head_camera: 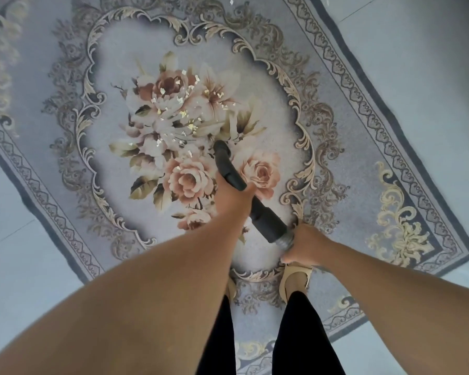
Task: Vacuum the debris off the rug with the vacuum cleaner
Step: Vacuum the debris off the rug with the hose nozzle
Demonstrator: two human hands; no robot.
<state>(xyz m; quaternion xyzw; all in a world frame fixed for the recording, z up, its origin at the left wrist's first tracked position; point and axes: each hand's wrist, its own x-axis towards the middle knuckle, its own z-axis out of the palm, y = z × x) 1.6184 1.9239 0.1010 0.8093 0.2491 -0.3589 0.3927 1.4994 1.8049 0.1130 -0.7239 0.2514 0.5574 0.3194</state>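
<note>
— Both hands busy?
— Yes: my left hand (233,197) grips the vacuum wand (228,165) mid-tube, right hand (305,244) grips its rear end, arms extended. Debris (183,113) lies just beyond its mouth on the rug (336,77).

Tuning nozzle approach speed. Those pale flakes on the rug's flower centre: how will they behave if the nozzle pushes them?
The flakes look thin and tiny, so probably very light and apt to scatter or lift rather than roll. They lie flat on the rug pile, so some may cling. Ragged shapes hint they crumble under the vacuum wand.
</note>
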